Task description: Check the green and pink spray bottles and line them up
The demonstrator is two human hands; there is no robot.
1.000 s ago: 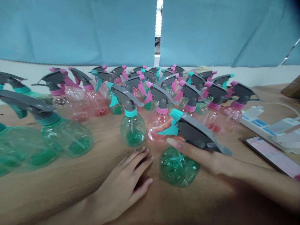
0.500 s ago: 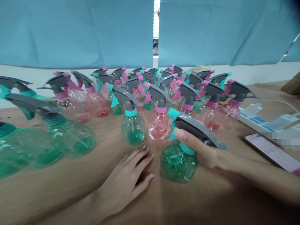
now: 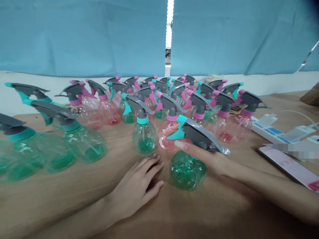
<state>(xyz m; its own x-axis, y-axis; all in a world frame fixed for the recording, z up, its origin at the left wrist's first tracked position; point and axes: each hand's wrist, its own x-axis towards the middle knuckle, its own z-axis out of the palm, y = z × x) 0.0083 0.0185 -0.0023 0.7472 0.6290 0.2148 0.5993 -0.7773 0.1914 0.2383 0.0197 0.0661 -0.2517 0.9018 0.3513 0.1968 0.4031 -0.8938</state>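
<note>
The right hand (image 3: 216, 161) is clamping around the neck of a green trigger spray bottle (image 3: 188, 172), which is leaning at a tilt over the near middle of the wooden table (image 3: 204, 215), its turquoise nozzle facing left and its gray lever slanting down to the right (whether the base is touching the tabletop, I cannot tell). The left hand (image 3: 141, 176) is lying palm down on the table just to the left of that bottle, its fingers loosely curved and the thumb standing apart from them. Just beyond its fingertips, a turquoise-collared spray bottle (image 3: 144, 136) is standing upright, with a pink spray bottle (image 3: 171, 118) standing beside it, partly hidden by the held bottle. More pink and green bottles are crowding behind, while a smartphone (image 3: 286, 166) and a white power strip (image 3: 271, 130) are lying at the right.
</note>
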